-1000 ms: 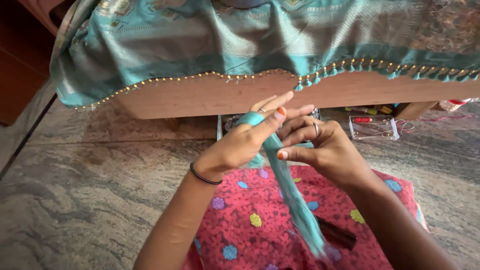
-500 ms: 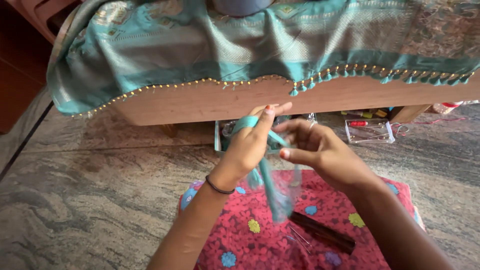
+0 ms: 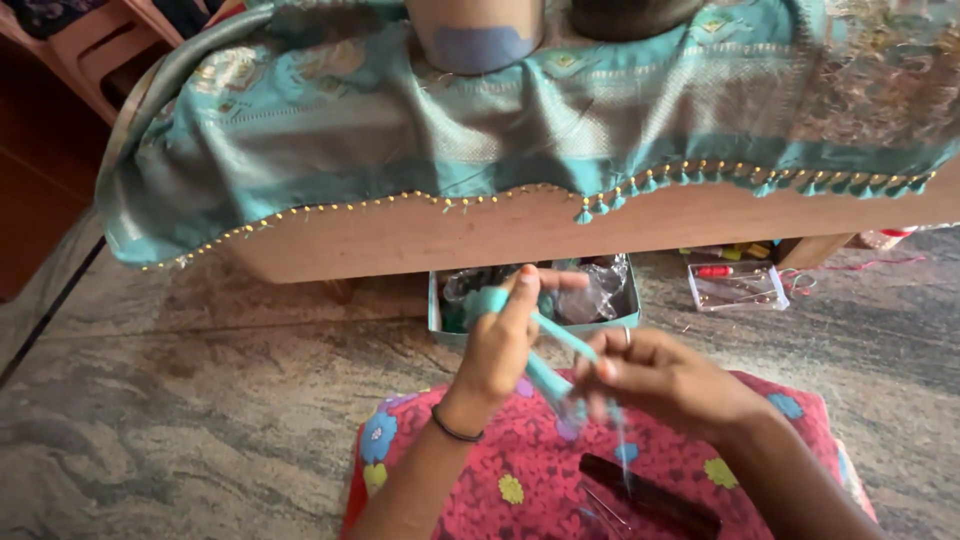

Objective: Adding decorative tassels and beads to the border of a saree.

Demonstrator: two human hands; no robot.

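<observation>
Hands dropped lower than a moment ago, teal thread bundle (image 3: 545,345) now wound round left hand (image 3: 500,345) fingers, right hand (image 3: 655,385) pinching its end over red floral lap (image 3: 520,470), teal saree (image 3: 400,130) draped above

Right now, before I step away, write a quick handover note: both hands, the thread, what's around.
Left hand: raised, teal thread bundle looped over its fingers.
Right hand: pinching the bundle's lower end, blurred.
Teal cloth with bead-and-tassel edging drapes the wooden bench ahead.
Small open box and clear case lie on the floor under it.
Dark comb rests on the pink lap cloth.
</observation>
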